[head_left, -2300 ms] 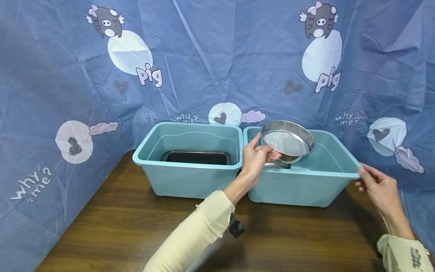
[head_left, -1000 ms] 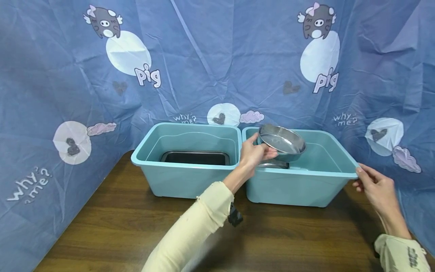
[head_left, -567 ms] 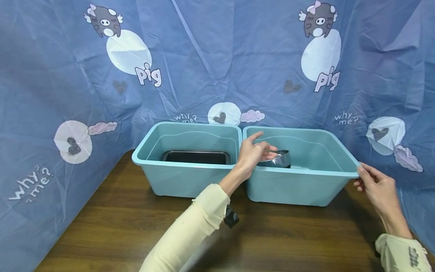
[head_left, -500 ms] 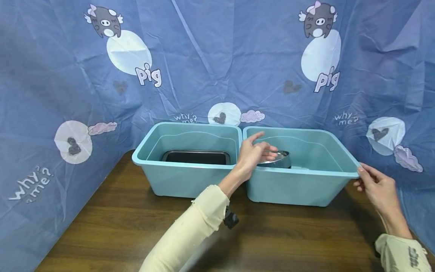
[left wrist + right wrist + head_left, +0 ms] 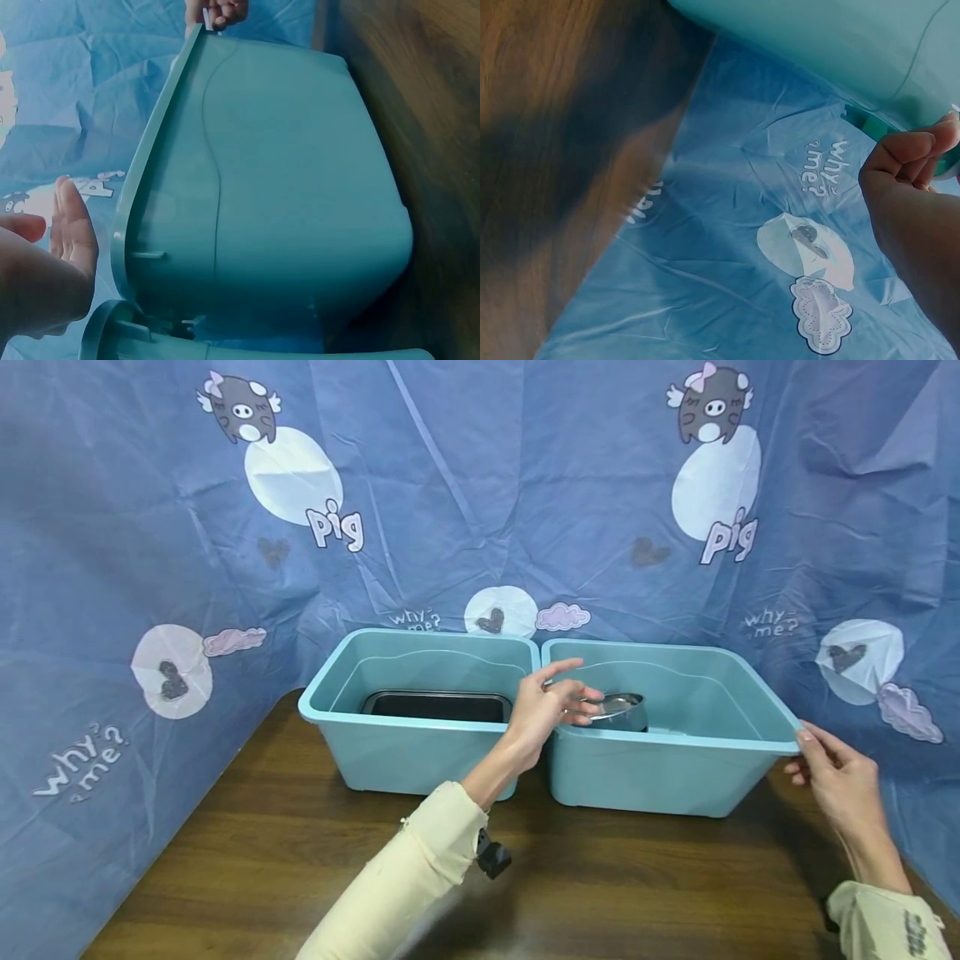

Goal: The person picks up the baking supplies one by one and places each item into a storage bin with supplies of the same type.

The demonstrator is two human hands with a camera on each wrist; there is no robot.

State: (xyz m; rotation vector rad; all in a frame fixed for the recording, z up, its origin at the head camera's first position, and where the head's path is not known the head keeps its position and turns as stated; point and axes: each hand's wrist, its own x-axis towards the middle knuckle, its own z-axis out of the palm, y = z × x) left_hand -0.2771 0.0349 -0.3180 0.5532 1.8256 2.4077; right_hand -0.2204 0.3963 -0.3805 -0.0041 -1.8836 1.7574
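A round metal sieve [image 5: 621, 708] lies low inside the right teal bin [image 5: 675, 777], near its left end, with part of its rim behind my fingers and the bin's front edge. My left hand [image 5: 542, 714] hovers over that bin's left end, fingers spread and nothing in them. In the left wrist view the left hand [image 5: 56, 274] shows beside the bin's rim. My right hand [image 5: 843, 781] pinches the right bin's front right rim between thumb and fingers. The right wrist view shows the same right hand [image 5: 911, 176] gripping that rim.
A second teal bin [image 5: 412, 756] stands close on the left, with a dark rectangular pan [image 5: 438, 707] in it. Both bins rest on a brown wooden table [image 5: 600, 885]. A blue printed cloth [image 5: 450, 510] hangs right behind them.
My left hand lowered the sieve into the right bin, let go of it, and drew back slightly left. The right hand has kept its hold on the rim.
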